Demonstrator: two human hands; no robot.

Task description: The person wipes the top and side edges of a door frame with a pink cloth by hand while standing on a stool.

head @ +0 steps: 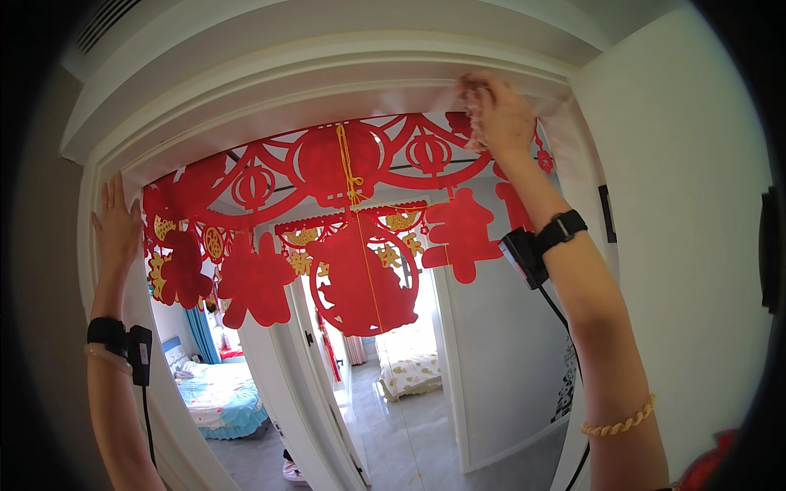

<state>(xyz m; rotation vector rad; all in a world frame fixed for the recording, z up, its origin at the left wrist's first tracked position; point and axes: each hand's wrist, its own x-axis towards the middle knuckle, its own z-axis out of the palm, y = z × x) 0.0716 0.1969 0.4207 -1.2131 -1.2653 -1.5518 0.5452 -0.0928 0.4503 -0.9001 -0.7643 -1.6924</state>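
Note:
My right hand [506, 116] is raised to the top of a white door frame [295, 98], pressing a crumpled, pinkish cloth [474, 116] near its right end. Hand and cloth are somewhat blurred. Flat against the left jamb rests my left hand [118, 224], fingers pointing up and holding nothing. Between the two arms a red cut-out hanging decoration [362, 276] spans the doorway, with lantern shapes and large characters. A yellow string [347, 166] with a knot dangles from its top middle.
White door [675, 215] stands at the right. Beyond the doorway, more red and gold hangings [301, 236] cross another doorway. Farther off are a bed with blue bedding [221, 393], a second bed [408, 365] and a grey wall [503, 344]. Cables run from both wrist-worn devices.

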